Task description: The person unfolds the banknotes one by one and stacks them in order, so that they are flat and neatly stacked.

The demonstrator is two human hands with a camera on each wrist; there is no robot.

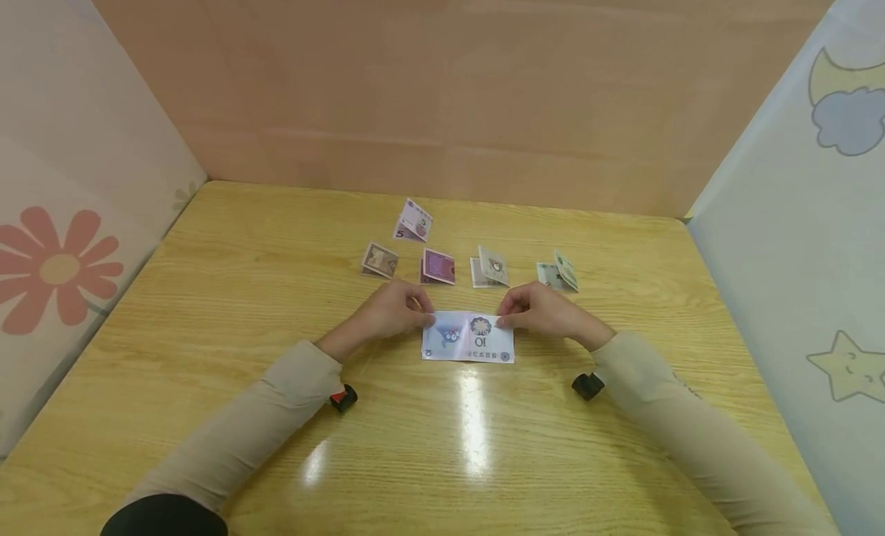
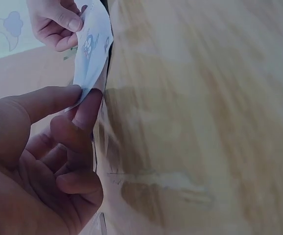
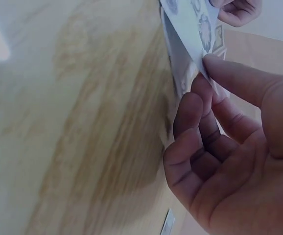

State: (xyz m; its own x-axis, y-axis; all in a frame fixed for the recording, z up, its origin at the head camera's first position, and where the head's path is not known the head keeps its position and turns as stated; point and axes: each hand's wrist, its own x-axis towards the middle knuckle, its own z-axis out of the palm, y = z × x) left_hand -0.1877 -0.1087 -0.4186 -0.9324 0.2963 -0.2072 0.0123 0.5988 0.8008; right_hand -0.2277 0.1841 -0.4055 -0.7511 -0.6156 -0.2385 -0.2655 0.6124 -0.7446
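Note:
Between my two hands a pale blue play banknote (image 1: 468, 338) printed with a 10 is spread out, its printing upside down in the head view. My left hand (image 1: 394, 312) pinches its upper left corner between thumb and finger. On the other side, my right hand (image 1: 541, 313) pinches near the upper right corner. Both wrist views show the note (image 2: 93, 46) tilted, with the thumbs (image 3: 229, 73) on its printed face. Its lower edge looks close to the table; whether it touches I cannot tell.
Behind the hands stand several folded notes: a brown one (image 1: 381, 259), a magenta one (image 1: 439, 266), a grey one (image 1: 492, 266) and a green one (image 1: 561, 273). Farther back is a light purple 5 note (image 1: 415, 220). The wooden table (image 1: 276, 244) meets printed cloth walls (image 1: 781, 213).

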